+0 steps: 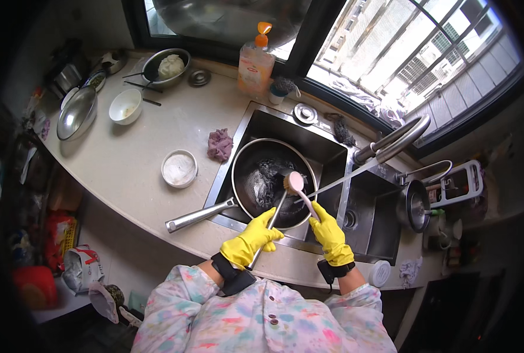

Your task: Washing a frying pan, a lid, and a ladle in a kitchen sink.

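My left hand [253, 234], in a yellow rubber glove, grips the thin metal handle of a utensil [276, 213] whose head reaches over the frying pan. My right hand [329, 231], gloved alike, holds a pink-backed dish brush [295, 182] by its curved handle; its bristles touch or nearly touch the utensil. Beneath both lies a dark frying pan [248, 181] with water in it, set over the left basin of a steel sink [332, 154]. Its steel handle [200, 215] points left across the counter. Water streams from the faucet [392, 141] towards the pan.
On the counter [142, 154] stand a bowl of white powder [179, 169], a crumpled purple cloth [220, 144], a white bowl [126, 107] and a metal bowl with dough [166, 66]. An orange-topped pump bottle [256, 66] is by the window. A metal pot [414, 206] sits right of the sink.
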Available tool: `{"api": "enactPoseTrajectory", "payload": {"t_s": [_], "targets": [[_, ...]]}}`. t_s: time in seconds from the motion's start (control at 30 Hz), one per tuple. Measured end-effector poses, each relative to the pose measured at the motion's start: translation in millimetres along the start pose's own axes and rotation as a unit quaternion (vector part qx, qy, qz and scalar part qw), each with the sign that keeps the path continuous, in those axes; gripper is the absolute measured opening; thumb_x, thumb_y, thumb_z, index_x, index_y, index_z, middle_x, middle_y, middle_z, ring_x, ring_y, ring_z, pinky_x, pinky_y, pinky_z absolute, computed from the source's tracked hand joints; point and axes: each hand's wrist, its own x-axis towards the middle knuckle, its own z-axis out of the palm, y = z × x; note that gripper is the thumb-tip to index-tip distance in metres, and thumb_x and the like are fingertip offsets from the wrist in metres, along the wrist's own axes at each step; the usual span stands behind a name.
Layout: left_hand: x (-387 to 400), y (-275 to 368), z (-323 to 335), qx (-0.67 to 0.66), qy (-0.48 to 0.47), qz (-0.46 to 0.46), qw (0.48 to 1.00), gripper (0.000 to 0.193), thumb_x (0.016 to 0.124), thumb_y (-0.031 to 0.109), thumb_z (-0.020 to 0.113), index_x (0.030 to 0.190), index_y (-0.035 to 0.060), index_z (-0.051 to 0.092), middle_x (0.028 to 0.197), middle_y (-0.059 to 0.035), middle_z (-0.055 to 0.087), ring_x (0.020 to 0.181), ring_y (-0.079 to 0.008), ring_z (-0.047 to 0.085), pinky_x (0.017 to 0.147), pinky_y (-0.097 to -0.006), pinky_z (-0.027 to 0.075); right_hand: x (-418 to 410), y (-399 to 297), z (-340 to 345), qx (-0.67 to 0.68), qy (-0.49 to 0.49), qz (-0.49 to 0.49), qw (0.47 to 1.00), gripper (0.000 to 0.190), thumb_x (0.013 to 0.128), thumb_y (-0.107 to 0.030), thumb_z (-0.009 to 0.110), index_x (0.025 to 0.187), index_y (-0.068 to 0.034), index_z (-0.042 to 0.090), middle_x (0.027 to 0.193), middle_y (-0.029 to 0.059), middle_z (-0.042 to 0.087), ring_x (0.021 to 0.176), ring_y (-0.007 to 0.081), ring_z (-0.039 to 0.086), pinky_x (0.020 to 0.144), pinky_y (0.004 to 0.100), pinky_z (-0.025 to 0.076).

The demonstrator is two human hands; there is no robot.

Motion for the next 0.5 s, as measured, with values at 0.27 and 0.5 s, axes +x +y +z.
{"api": "enactPoseTrajectory", "payload": {"t_s": [0.27, 0.5], "targets": [[-11.8, 14.7, -7.7, -0.17, 0.008, -0.009, 0.985, 0.028, 0.097, 0.022, 0.057, 0.119, 0.0034, 0.057, 0.103, -0.0222, 0.071, 0.06, -0.0094, 0.064, 0.049, -0.0152, 0.048, 5.8, 2.0, 13.3, -0.076, -0.046, -0.105, 0.99, 0.05, 0.091, -0.02, 0.06, 0.139, -0.015, 0.051, 0.105, 0.0271, 0.065, 0.096, 0.0424, 0.064, 0.082, 0.0458, 0.05], [-1.3, 4.4, -2.4, -0.312, -0.01, -0.082, 0.947, 0.024, 0.097, 0.018, 0.056, 0.114, 0.0006, 0.057, 0.117, -0.0278, 0.064, 0.061, -0.0092, 0.061, 0.049, -0.0146, 0.052, 48.3, 48.1, 34.2, -0.154, 0.021, -0.172, 0.973, 0.049, 0.088, -0.02, 0.061, 0.136, -0.013, 0.054, 0.099, 0.0238, 0.068, 0.089, 0.042, 0.065, 0.078, 0.0476, 0.05]]}}
